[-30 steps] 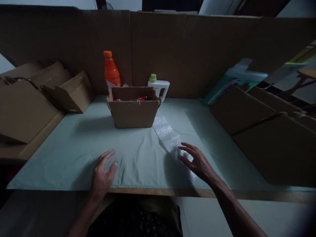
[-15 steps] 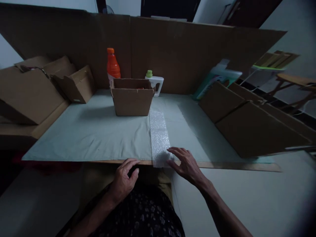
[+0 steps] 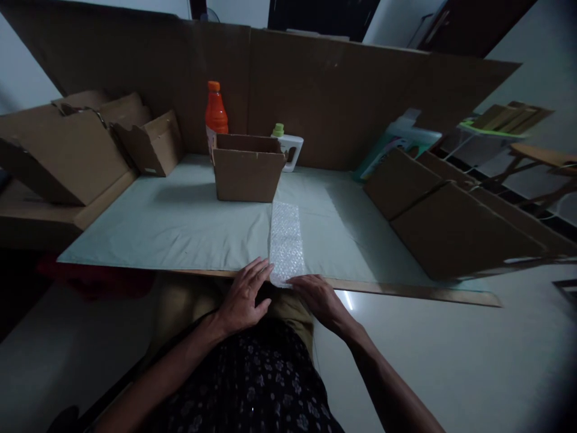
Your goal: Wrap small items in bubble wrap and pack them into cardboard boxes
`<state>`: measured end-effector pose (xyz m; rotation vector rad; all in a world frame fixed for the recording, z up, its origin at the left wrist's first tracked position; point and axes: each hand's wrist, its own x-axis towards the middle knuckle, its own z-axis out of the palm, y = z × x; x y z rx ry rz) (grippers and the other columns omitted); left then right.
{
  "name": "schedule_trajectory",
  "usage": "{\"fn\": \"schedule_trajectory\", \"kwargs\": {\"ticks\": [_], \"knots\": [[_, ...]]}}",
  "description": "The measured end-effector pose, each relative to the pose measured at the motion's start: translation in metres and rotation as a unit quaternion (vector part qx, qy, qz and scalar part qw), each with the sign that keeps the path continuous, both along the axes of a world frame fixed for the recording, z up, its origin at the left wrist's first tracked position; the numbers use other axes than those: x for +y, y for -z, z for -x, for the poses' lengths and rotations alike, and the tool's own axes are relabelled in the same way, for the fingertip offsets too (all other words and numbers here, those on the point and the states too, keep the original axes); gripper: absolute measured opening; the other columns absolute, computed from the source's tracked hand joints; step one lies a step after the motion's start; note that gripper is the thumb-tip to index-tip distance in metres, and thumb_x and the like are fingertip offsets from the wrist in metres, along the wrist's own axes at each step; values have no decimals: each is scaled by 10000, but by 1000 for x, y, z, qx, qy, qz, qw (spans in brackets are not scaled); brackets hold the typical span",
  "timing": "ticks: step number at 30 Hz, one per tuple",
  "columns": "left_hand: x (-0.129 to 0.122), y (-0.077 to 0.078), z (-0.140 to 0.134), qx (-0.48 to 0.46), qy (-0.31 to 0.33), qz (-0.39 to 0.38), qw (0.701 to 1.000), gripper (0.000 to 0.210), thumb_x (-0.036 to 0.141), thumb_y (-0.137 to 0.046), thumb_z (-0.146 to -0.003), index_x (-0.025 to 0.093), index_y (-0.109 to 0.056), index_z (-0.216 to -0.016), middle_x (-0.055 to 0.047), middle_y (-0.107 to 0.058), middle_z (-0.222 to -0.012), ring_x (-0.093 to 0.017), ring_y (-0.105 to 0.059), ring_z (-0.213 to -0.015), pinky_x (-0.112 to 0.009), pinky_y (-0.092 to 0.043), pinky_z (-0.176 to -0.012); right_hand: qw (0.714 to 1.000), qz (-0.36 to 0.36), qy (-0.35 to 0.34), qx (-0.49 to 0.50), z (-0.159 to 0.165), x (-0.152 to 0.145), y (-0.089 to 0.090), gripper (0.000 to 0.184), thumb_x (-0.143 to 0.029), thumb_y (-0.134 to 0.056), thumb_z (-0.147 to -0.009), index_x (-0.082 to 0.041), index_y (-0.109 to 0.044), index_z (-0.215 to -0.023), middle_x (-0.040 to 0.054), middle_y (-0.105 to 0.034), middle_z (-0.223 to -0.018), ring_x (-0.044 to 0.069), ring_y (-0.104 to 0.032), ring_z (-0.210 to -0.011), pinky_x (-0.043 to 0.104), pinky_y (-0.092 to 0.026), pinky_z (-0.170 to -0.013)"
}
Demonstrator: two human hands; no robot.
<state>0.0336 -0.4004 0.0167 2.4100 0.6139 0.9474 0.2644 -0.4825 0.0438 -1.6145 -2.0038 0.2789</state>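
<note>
A strip of clear bubble wrap (image 3: 287, 237) lies lengthwise on the pale green cloth, its near end at the table's front edge. My right hand (image 3: 319, 299) is closed at the near right corner of the strip, fingers together, with the thumb hidden beneath. My left hand (image 3: 246, 296) is open at the left edge of the wrap, fingers stretched forward and thumb apart. Its fingertips reach the strip's near left corner. Just beyond the far end stands a small open cardboard box (image 3: 247, 175).
An orange bottle (image 3: 217, 115) and a white jug with a green cap (image 3: 291, 147) stand behind the small box. Cardboard boxes (image 3: 67, 153) line the left side. At right are more boxes (image 3: 464, 225) and a teal jug (image 3: 392, 144). A tall cardboard panel (image 3: 338, 102) closes the back.
My right hand has moved down to the near end of the bubble wrap and closed there. My left hand has moved right and forward to its edge. The view has shifted slightly.
</note>
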Motion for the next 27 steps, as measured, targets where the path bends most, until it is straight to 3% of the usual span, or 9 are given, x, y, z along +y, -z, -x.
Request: {"fn": "schedule_trajectory", "kwargs": {"ticks": [2,5,9,12,16,19,21,25,27], "knots": [[2,-2,-12,0,11,41,999,650,164,-647,-825,176,-482,-1453,-138,-638,-1348,-273,-576,-1277,-472,-482,-1103,998,20,29,55,2,2,-2,281,-326,-485,-1026,-247,-754,-1049,58,-797,-993,224,-745,-895,352,-574,-808],[8,-4,-28,13,-53,132,990,382,164,-584,-876,165,-644,-1254,-79,-738,-1009,-207,-686,-965,-375,-553,-952,991,18,73,113,2,11,0,269,-366,-514,-1001,-243,-751,-1034,50,-796,-956,225,-746,-861,340,-585,-772],[23,-6,-42,40,-119,183,975,375,144,-567,-866,156,-647,-1232,-37,-725,-872,-177,-685,-830,-311,-551,-847,974,-127,171,75,-1,14,0,228,-351,-570,-973,-225,-709,-1103,86,-773,-1039,251,-718,-962,407,-557,-852],[29,-8,-49,73,-136,189,970,453,143,-579,-852,164,-605,-1304,-19,-726,-854,-175,-678,-802,-297,-537,-818,977,-173,127,-14,-4,4,-1,203,-291,-622,-948,-228,-685,-1130,97,-753,-1093,259,-684,-1025,426,-518,-880],[30,-11,-54,123,-165,180,962,493,140,-572,-848,170,-580,-1340,-11,-727,-823,-172,-674,-746,-279,-526,-763,987,-117,46,-96,-4,-2,8,297,-254,-678,-900,-213,-670,-1194,126,-701,-1272,297,-617,-1187,453,-484,-927],[28,-11,-49,114,-158,157,968,491,138,-558,-852,177,-573,-1341,0,-709,-785,-163,-661,-693,-274,-531,-732,992,-79,35,-96,-6,5,18,240,-179,-596,-947,-227,-689,-1163,93,-728,-1239,269,-622,-1204,440,-462,-945],[26,-11,-42,81,-143,130,978,464,177,-563,-875,167,-566,-1339,-21,-709,-840,-174,-672,-749,-295,-551,-766,995,-67,33,-71,-7,11,21,244,-155,-528,-986,-237,-699,-1139,65,-756,-1176,239,-650,-1158,422,-457,-936],[23,-13,-30,27,-79,35,996,484,312,-629,-900,178,-553,-1359,-131,-659,-1243,-260,-616,-1166,-433,-514,-1024,998,-47,35,-36,-9,17,18,262,-154,-509,-988,-239,-705,-1140,62,-765,-1128,235,-669,-1083,419,-459,-909],[24,-13,-29,28,-38,8,999,442,275,-621,-910,197,-575,-1343,-124,-658,-1278,-269,-583,-1219,-462,-490,-1059,998,-42,42,-19,-10,17,16,246,-153,-525,-974,-235,-707,-1118,64,-766,-1091,241,-670,-1050,418,-463,-894]]}}
